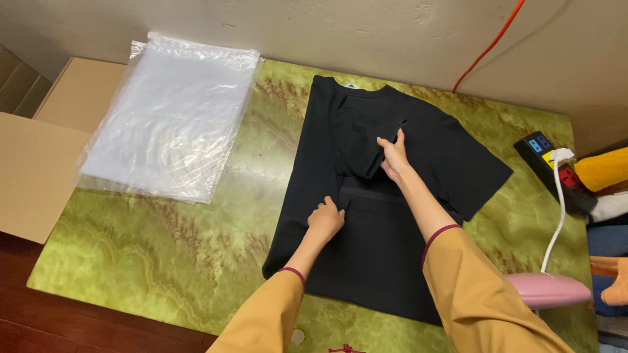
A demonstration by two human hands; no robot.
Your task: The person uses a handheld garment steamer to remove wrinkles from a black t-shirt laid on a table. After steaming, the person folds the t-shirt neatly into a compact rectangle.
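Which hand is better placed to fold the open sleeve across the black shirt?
Probably the right hand: it already pinches the black shirt nearest the spread sleeve. The left hand presses the opposite, folded side.

Both arms reach forward in mustard sleeves with dark red cuffs. Left hand point(325, 219) is curled, knuckles up, fingertips tucked down and pinching at its far edge. Right hand point(394, 157) stretches further ahead, wrist bent, fingers closed in a pinch at the tips.
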